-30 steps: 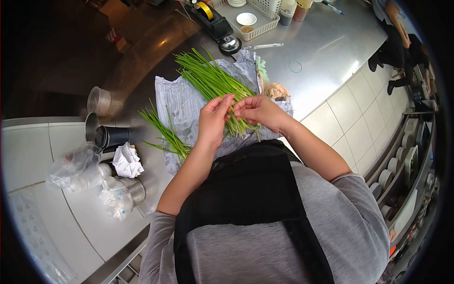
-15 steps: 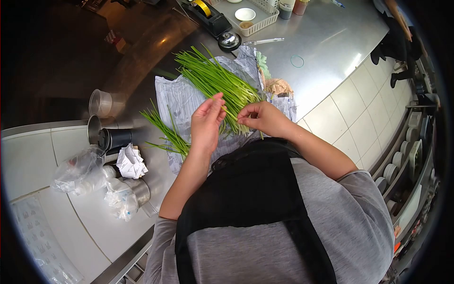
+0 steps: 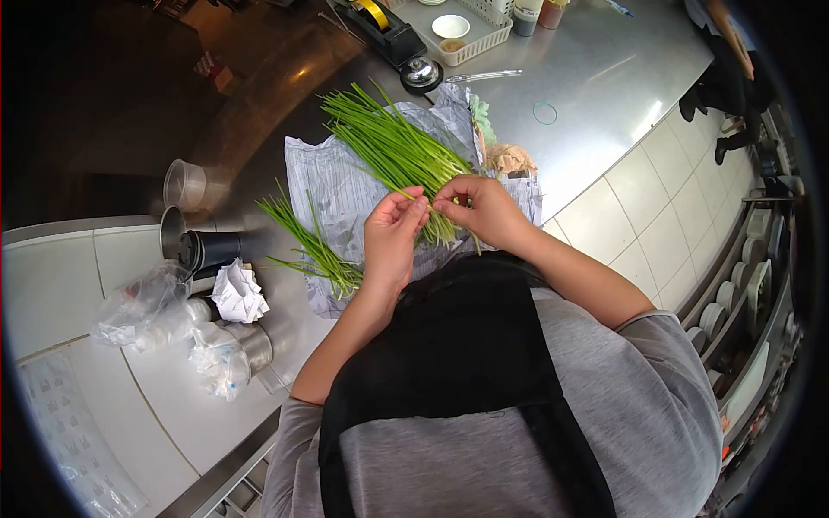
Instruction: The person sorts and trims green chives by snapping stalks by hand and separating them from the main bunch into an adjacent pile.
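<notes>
A large bunch of garlic chives (image 3: 389, 142) lies on crumpled newspaper (image 3: 302, 164), green tips pointing away and pale ends toward me. Over its near end, my left hand (image 3: 393, 237) is closed in a pinch on a chive stalk. My right hand (image 3: 488, 211) pinches the pale end of the same stalk, its fingertips almost meeting those of the left. A smaller pile of chives (image 3: 306, 237) rests at the left edge of the newspaper, left of my left forearm.
Beyond the newspaper stand a call bell (image 3: 421, 75), a tape dispenser (image 3: 384, 30) and a white basket (image 3: 484, 43). Plastic cups (image 3: 184, 184), a black cup (image 3: 211, 250) and a paper-filled container (image 3: 240, 293) are at left. Another person's legs (image 3: 730, 86) show at upper right.
My left hand has moved right and slightly down, bringing its fingertips close to my right hand's. The right hand has shifted slightly up. Both chive piles remain in place.
</notes>
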Demonstrator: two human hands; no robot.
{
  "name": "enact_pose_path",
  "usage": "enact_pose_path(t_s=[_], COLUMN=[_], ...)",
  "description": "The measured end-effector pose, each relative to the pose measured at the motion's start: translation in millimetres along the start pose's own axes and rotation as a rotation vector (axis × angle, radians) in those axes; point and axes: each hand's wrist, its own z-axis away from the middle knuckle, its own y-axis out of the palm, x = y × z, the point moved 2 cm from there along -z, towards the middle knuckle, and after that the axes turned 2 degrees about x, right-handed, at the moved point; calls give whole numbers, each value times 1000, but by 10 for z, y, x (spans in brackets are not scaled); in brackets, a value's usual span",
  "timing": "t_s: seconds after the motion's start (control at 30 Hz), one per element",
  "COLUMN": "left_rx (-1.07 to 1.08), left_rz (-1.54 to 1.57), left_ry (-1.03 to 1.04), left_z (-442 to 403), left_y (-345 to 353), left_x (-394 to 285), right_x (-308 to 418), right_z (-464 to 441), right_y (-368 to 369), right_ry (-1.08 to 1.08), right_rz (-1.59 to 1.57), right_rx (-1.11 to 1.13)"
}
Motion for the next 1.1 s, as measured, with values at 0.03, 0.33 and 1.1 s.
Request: enact_pose_path(t_s=[0.03, 0.33, 1.1], left_rx=[2, 42, 103], left_rz=[17, 1, -221], left_ry=[10, 70, -17], left_z=[6, 6, 34], left_y=[5, 15, 55], left_x=[-10, 0, 71], right_x=[-21, -72, -336], right_z=[4, 27, -39], right_y=[0, 34, -80], right_ry=[78, 134, 458], right_rz=[-32, -320, -888], right_rx=[29, 139, -132])
